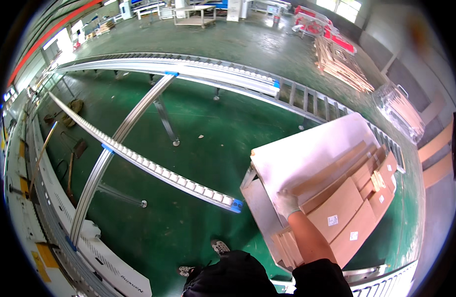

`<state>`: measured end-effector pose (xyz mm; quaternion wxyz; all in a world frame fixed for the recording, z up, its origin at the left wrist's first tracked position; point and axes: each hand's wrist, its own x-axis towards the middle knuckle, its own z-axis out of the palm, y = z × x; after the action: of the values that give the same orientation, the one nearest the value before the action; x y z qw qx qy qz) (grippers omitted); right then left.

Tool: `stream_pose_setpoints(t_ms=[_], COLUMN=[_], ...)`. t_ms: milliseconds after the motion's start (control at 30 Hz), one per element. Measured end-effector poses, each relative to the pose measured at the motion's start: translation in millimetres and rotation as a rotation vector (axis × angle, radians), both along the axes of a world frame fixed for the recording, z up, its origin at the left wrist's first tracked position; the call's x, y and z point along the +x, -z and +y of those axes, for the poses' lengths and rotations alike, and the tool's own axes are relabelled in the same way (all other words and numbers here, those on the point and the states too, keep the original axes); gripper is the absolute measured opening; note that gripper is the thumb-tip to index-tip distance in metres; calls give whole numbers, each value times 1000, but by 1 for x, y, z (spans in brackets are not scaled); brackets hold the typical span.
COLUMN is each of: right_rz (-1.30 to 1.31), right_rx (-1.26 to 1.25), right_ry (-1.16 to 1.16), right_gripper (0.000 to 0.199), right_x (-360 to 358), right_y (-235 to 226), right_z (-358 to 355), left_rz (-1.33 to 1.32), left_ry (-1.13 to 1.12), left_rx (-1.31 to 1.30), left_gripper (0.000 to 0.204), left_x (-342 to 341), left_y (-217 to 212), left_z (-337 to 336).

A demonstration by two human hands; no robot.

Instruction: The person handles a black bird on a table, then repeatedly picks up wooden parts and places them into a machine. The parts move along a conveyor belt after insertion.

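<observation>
My right hand (287, 203), in a pale glove, reaches over a white-topped table (307, 143) on my right. Its fingers look curled at the near-left end of a long brown cardboard strip (332, 168), though the glove blends into the white tabletop. Under and beside my forearm lie flattened cardboard cartons (334, 208), overlapping in a slanted pile, some with white labels. More folded cardboard (287, 247) is stacked at the pile's near-left end. My left hand is not in view.
A roller rail (173, 175) with a blue end cap juts toward me, crossing a metal support bar (104, 153). A long conveyor frame (228, 81) runs beyond it. White machine panels (109, 262) line the left. Wooden strips (337, 64) lie at the far right.
</observation>
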<state>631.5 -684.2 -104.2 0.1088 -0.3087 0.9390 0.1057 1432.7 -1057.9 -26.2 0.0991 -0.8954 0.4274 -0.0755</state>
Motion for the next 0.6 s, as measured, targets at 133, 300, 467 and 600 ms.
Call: stream_pose_setpoints(t_ms=[133, 300, 467, 600], right_rz=[147, 145, 107, -197], right_rx=[62, 81, -258, -649], right_ry=[-63, -195, -227, -508], right_gripper=[32, 30, 40, 52], right_x=[-13, -66, -80, -2], right_y=[33, 20, -63, -159], right_z=[15, 25, -45, -180], left_rz=[12, 35, 307, 840], left_ry=[-36, -40, -132, 189], left_rx=[-11, -23, -244, -570], left_gripper=[93, 96, 88, 44], left_x=[23, 58, 26, 5], left_y=[2, 12, -5, 59], left_z=[8, 15, 24, 82])
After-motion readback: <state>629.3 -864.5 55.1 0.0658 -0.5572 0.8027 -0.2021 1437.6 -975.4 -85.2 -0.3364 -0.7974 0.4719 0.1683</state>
